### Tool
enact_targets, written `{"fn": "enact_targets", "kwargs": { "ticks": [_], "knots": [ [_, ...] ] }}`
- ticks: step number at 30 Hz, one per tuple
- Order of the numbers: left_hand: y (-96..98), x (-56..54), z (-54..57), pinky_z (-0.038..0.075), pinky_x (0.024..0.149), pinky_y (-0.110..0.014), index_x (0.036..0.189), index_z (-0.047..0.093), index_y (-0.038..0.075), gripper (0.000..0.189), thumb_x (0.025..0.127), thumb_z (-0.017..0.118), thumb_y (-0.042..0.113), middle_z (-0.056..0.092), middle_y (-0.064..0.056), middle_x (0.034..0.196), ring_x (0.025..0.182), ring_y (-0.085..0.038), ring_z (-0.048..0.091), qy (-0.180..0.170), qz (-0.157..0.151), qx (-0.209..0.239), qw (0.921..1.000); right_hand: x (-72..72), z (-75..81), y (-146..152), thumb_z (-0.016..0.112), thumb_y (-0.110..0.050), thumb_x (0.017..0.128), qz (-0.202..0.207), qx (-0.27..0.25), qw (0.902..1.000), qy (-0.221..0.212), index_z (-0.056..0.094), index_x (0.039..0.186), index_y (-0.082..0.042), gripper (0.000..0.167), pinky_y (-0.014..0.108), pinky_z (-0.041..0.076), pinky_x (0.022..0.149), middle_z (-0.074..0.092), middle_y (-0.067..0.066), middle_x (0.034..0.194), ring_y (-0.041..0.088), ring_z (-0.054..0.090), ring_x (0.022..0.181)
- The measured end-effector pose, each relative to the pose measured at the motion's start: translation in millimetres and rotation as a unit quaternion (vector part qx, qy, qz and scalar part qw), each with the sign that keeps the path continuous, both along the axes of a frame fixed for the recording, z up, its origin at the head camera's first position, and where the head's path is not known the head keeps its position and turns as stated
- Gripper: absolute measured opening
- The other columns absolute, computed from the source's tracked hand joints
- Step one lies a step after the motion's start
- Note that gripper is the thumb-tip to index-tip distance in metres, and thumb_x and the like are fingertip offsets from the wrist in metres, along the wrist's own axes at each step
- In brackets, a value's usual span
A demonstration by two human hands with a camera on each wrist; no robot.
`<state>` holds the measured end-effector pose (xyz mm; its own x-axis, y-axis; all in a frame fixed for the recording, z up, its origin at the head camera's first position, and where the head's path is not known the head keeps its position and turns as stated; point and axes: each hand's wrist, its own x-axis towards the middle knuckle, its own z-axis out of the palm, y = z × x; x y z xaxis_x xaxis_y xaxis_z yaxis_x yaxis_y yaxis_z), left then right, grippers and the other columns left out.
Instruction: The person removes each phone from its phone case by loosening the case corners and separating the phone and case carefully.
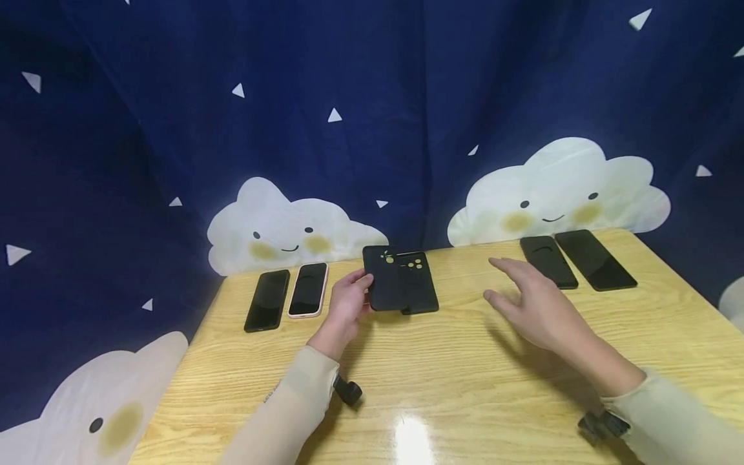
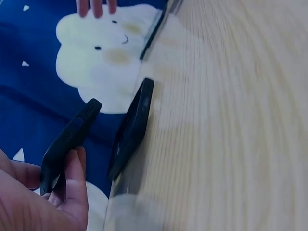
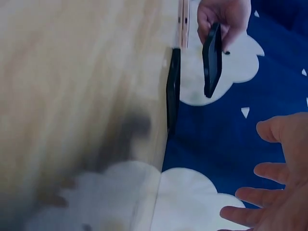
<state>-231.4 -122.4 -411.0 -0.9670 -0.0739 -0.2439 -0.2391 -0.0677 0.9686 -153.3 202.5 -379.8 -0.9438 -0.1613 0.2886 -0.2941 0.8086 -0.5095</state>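
Observation:
My left hand (image 1: 347,303) pinches a black phone case (image 1: 386,284) by its left edge, thumb on the near face, lifted above the table. The camera cutouts show near its top. Behind it and partly covered lies a second black phone case (image 1: 423,284) with several round camera holes. In the left wrist view, the held case (image 2: 67,139) stands apart from the case on the table (image 2: 132,127). My right hand (image 1: 537,307) hovers over the table to the right with its fingers extended, holding nothing. Its spread fingers also show in the right wrist view.
On the left of the wooden table (image 1: 442,374) lie a black phone (image 1: 267,300) and a phone in a pink case (image 1: 308,290). Two dark phone-shaped things, one narrower (image 1: 549,261) and one larger (image 1: 596,260), lie at the back right. A blue cloud-patterned curtain (image 1: 360,161) hangs behind.

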Motion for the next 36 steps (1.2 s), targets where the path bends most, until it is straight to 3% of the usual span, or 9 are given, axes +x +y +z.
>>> {"fn": "enact_targets", "kwargs": {
  "ticks": [5,10,14,20,28,36],
  "knots": [
    [-8.5,-9.5,-5.3,0.055,0.064,-0.028,0.145,0.058,0.007,0.043,0.105,0.06,0.022,0.067,-0.014,0.125,0.077,-0.016,0.069,-0.005,0.008,-0.014,0.9999,12.7,-5.7,-12,0.066,-0.042,0.101,0.036,0.023,0.9987,0.028,0.047,0.154,-0.014,0.063,0.067,0.038,0.109,0.044,0.021,0.157,0.047,0.044,0.141],
    [-13.2,-16.1,-10.0,0.057,0.063,-0.029,0.147,0.056,0.005,0.044,0.106,0.059,0.02,0.071,-0.018,0.12,0.076,-0.015,0.071,-0.007,0.012,-0.026,0.9996,24.2,-9.7,-20,0.069,-0.044,0.098,0.059,0.061,0.9953,0.046,0.048,0.155,-0.018,0.066,0.075,0.032,0.109,0.044,0.021,0.157,0.049,0.039,0.144],
    [-15.7,-20.4,-12.6,0.06,0.066,-0.031,0.146,0.057,0.005,0.043,0.106,0.059,0.02,0.07,-0.021,0.122,0.081,-0.019,0.074,-0.009,0.011,-0.042,0.999,30.3,-13.9,-25,0.071,-0.048,0.096,0.065,0.089,0.9931,0.04,0.046,0.156,-0.021,0.07,0.079,0.027,0.108,0.042,0.02,0.159,0.049,0.035,0.147],
    [-16.3,-27.0,-18.0,0.062,0.069,-0.034,0.145,0.058,0.005,0.042,0.105,0.059,0.019,0.067,-0.022,0.128,0.093,-0.027,0.075,-0.016,0.009,-0.053,0.9984,34.5,-22.7,-26,0.072,-0.054,0.094,0.076,0.111,0.9906,0.025,0.042,0.158,-0.021,0.079,0.076,0.024,0.112,0.037,0.018,0.163,0.048,0.029,0.151],
    [-11.9,-32.6,-24.0,0.063,0.069,-0.035,0.143,0.058,0.001,0.041,0.105,0.058,0.014,0.066,-0.026,0.13,0.098,-0.031,0.074,-0.008,-0.001,-0.045,0.999,35.7,-27.8,-24,0.065,-0.063,0.095,0.084,0.109,0.9905,0.003,0.038,0.161,-0.02,0.083,0.072,0.024,0.116,0.035,0.019,0.164,0.045,0.028,0.152],
    [-8.8,-32.0,-22.8,0.061,0.068,-0.033,0.145,0.058,0.003,0.041,0.105,0.058,0.015,0.065,-0.024,0.131,0.101,-0.032,0.073,-0.005,-0.007,-0.089,0.996,37.3,-29.1,-23,0.06,-0.067,0.095,0.088,0.104,0.9905,-0.022,0.037,0.161,-0.02,0.084,0.07,0.025,0.117,0.034,0.019,0.164,0.043,0.028,0.153]
  ]
}}
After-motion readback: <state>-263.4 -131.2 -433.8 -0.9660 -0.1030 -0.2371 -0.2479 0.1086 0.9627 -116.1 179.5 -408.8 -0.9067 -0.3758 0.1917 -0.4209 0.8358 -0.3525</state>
